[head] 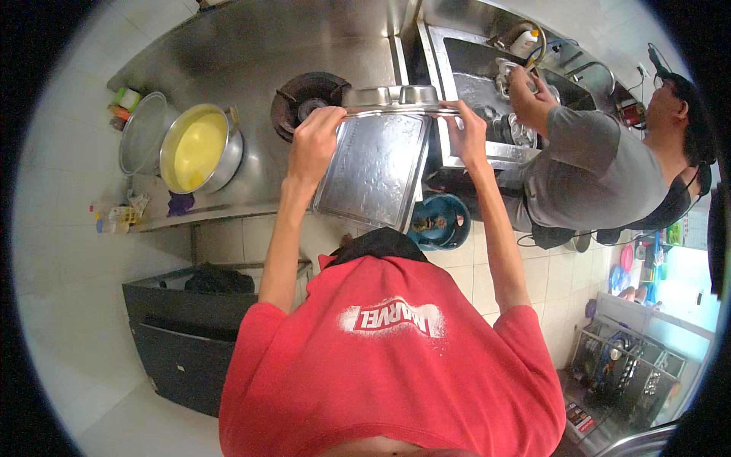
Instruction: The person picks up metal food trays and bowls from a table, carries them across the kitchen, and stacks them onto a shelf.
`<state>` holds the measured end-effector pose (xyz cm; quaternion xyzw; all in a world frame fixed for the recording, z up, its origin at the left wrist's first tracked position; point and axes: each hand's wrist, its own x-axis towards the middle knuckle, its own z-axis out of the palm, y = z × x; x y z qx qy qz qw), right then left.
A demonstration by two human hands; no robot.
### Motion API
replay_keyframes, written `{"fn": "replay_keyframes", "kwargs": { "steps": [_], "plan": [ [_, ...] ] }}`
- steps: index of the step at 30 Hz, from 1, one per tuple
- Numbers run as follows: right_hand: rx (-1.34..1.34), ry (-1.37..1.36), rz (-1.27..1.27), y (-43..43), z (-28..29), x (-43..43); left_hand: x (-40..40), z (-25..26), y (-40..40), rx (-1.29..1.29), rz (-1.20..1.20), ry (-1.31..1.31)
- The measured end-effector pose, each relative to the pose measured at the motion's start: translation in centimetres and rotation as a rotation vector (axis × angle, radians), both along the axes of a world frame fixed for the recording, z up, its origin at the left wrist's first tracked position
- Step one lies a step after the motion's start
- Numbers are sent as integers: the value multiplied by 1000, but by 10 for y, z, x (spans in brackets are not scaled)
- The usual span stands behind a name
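A stainless steel compartment tray (pixel 394 101) is held up nearly edge-on, the bulging undersides of its compartments facing away from me. My left hand (pixel 314 140) grips its left end, fingers curled over the rim. At the opposite end, my right hand (pixel 469 136) pinches the rim between thumb and fingers. Below it lies a wide, flat metal tray (pixel 374 171), its surface wet and shiny, extending past the counter's front edge. Whether the held tray touches the flat one I cannot tell. A burner (pixel 311 103) sits just beyond my left hand.
At left stand a metal pot (pixel 228 165) with yellow inside and a metal basin (pixel 143 134). A co-worker (pixel 594 148) handles metalware at the sink (pixel 440 91) on the right. A blue bucket (pixel 460 228) is below the counter; a dark cabinet (pixel 183 325) stands lower left.
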<state>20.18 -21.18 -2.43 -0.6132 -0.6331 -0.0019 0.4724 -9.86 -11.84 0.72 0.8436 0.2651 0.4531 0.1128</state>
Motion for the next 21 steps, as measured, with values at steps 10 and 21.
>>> {"fn": "replay_keyframes", "kwargs": {
  "steps": [10,21],
  "plan": [
    [-371,-35,-111,6,-56,7,14,-13,6,-431,-32,63],
    [-504,527,-108,-63,-117,-4,16,-96,16,-997,-160,138]
  ]
}}
